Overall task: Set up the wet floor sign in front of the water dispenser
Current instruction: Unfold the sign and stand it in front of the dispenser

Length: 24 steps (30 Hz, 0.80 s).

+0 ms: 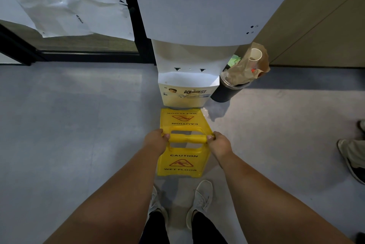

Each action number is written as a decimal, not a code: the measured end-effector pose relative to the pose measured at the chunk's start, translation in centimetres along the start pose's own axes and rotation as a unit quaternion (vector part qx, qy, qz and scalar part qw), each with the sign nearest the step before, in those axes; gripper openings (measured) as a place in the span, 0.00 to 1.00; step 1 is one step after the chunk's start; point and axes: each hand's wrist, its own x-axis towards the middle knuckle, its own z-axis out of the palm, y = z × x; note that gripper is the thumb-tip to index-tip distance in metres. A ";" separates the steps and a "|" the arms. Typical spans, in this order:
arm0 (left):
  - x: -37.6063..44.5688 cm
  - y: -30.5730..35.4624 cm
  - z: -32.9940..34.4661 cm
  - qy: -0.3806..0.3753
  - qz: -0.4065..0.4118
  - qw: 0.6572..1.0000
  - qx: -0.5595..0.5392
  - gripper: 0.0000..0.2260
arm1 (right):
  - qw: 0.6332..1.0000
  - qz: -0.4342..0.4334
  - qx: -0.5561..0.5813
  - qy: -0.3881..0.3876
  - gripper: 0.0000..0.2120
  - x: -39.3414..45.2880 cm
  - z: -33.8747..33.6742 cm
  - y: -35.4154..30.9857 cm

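We see a pale grey floor (79, 125), a black-framed glass partition (136, 26) hung with white paper sheets (65, 3), and a tan wall (316, 26).

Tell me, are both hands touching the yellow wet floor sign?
Touching. The head view shows the left hand and right hand each wrapped around an end of the top handle bar of the wet floor sign.

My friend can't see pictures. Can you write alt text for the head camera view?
Two hands, left and right, grip the top bar of a yellow wet floor sign spread open on the grey floor, right before a white water dispenser. A full bin stands beside the dispenser.
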 end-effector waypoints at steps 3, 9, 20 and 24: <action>0.1 -0.2 -0.1 -0.005 0.002 1.000 -0.002 0.23 | 1.000 0.000 0.001 0.000 0.16 0.1 0.0 -0.2; 0.4 -0.1 -0.2 -0.001 0.004 1.000 0.007 0.23 | 1.000 -0.001 -0.003 0.000 0.16 0.0 0.0 -0.6; 0.5 0.2 -0.4 -0.007 0.002 0.998 0.060 0.22 | 0.999 0.000 -0.038 -0.006 0.15 0.3 -0.1 -0.4; 0.2 -0.1 0.2 -0.017 -0.003 0.998 0.060 0.22 | 0.998 0.002 -0.054 -0.013 0.15 0.3 0.1 0.1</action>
